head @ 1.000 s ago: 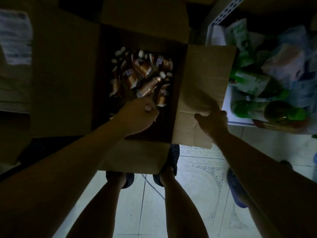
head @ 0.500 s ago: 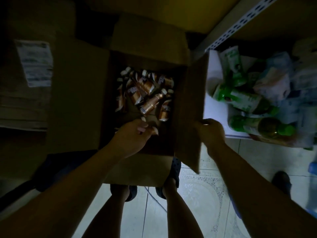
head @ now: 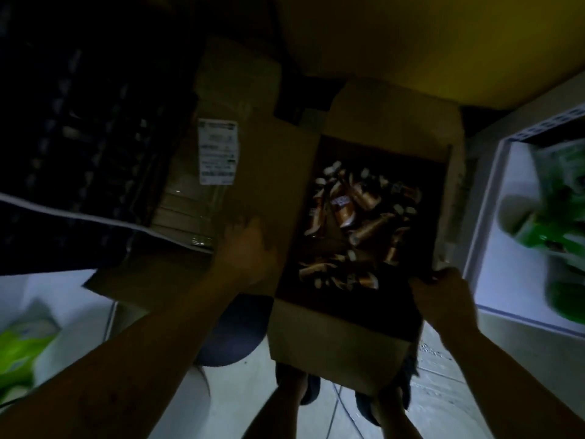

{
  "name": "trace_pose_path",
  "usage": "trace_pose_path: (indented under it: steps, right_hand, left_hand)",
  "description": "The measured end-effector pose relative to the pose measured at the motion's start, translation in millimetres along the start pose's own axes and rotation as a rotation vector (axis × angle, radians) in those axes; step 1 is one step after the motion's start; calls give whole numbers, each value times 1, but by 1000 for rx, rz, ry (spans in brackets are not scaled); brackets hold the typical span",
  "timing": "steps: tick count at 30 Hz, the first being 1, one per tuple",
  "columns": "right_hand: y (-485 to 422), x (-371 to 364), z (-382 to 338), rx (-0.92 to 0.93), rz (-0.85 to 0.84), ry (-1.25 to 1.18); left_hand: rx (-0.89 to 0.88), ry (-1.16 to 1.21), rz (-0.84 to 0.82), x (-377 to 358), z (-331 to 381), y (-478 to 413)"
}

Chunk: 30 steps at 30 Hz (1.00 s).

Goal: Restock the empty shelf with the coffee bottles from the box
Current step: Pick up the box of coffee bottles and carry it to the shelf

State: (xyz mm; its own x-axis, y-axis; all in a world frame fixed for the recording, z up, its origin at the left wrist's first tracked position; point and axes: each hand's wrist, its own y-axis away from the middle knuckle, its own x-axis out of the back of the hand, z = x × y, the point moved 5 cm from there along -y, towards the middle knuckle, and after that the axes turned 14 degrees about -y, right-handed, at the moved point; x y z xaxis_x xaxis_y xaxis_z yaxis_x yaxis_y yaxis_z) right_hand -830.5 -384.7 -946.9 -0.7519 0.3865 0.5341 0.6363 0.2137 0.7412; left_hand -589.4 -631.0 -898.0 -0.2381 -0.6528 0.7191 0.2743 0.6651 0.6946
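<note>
An open cardboard box (head: 332, 340) stands on the floor in front of me in dim light. Several brown coffee bottles (head: 361, 217) with white caps lie jumbled inside it. My left hand (head: 247, 245) rests on the box's left flap (head: 269, 172), fingers spread, holding nothing I can make out. My right hand (head: 443, 296) grips the box's right wall at its near corner, where the right flap stands upright. The white shelf (head: 493, 217) is at the right, with green packages on it.
Green bottles and packs (head: 557, 210) crowd the white shelf board. Flattened cartons with a white label (head: 217, 152) lie left of the box. A dark crate (head: 79, 137) sits far left. A green bag (head: 19, 350) lies at lower left. My feet in dark sandals stand below the box.
My left hand came out of the box and moved left onto the left flap. My right hand folded the right flap up and now holds the box's right edge. The view swung left.
</note>
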Motion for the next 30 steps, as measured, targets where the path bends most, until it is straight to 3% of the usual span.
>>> trace_pose_path:
  steps: [3, 8, 11, 17, 20, 30]
  right_hand:
    - [0, -1, 10, 8, -10, 32]
    - [6, 5, 1, 10, -41, 64]
    - [13, 11, -6, -5, -56, 70]
    - [19, 32, -11, -61, -62, 108]
    - [15, 42, -13, -49, -54, 166]
    - [1, 56, -7, 2, -30, 347]
  left_hand:
    - [133, -50, 86, 3, -24, -7]
    - [184, 414, 8, -13, -38, -9]
    - [210, 487, 35, -8, -28, -3]
    - [66, 276, -122, -6, 34, 9]
    - [64, 39, -146, -8, 55, 4]
    - [96, -214, -181, -2, 51, -17]
